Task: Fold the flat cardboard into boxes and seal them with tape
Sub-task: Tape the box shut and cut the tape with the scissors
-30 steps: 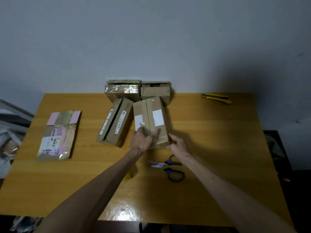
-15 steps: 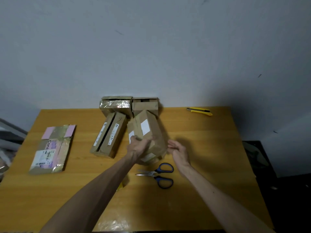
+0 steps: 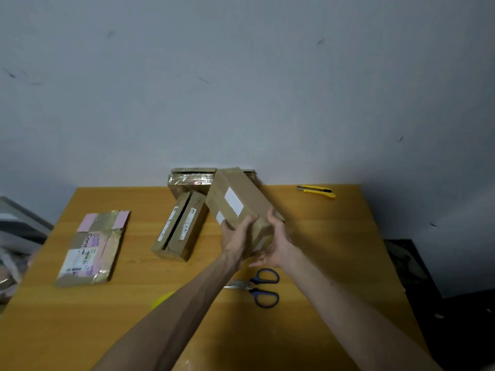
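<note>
A long brown cardboard box with white labels is lifted off the wooden table, its far end tilted up toward the wall. My left hand grips its near end from the left, fingers curled over the top. My right hand holds the same end from the right and underneath. A second long box lies on the table to the left. A tape-wrapped box stands at the wall. A flattened taped cardboard piece lies at the far left.
Blue-handled scissors lie on the table just below my hands. A yellow utility knife rests near the back right edge. Something yellow peeks out beside my left forearm. Clutter sits off the table's left side.
The box went from lying flat on the table to being lifted and tilted up in both hands. My right hand closed round its near end. The camera view tilted upward.
</note>
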